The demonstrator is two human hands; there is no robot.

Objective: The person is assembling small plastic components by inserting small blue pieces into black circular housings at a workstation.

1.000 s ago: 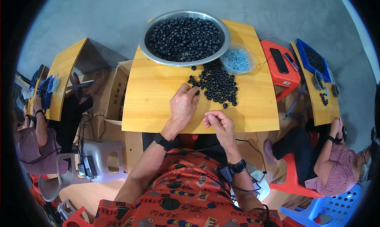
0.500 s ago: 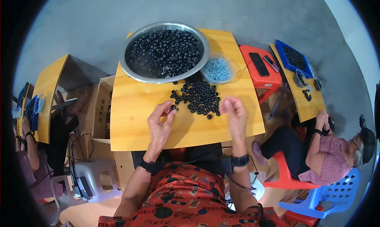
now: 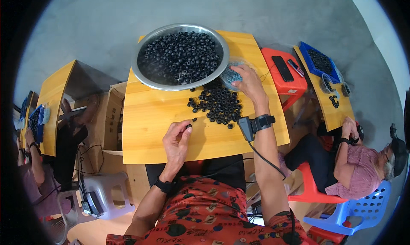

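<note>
My left hand is closed over the near part of the table, pinching a small black ring-shaped part between thumb and forefinger. Another tiny black piece shows just beyond its fingertips. My right hand reaches into a clear round tub of small light-blue pieces. Its thumb and fingers look spread over them, with the fingertips partly hidden. Between the hands and the basin lies a loose heap of black ring-shaped parts. A large metal basin holds many more of them.
The basin and tub stand on a yellow wooden table. Beyond its right edge, a red stool carries a black phone. Another person sits at a table on the right. A cardboard box stands left. A cable hangs from my right wrist.
My right hand has moved forward from beside the black heap into the tub of blue pieces. My left hand stays near the same place, still pinching a black part.
</note>
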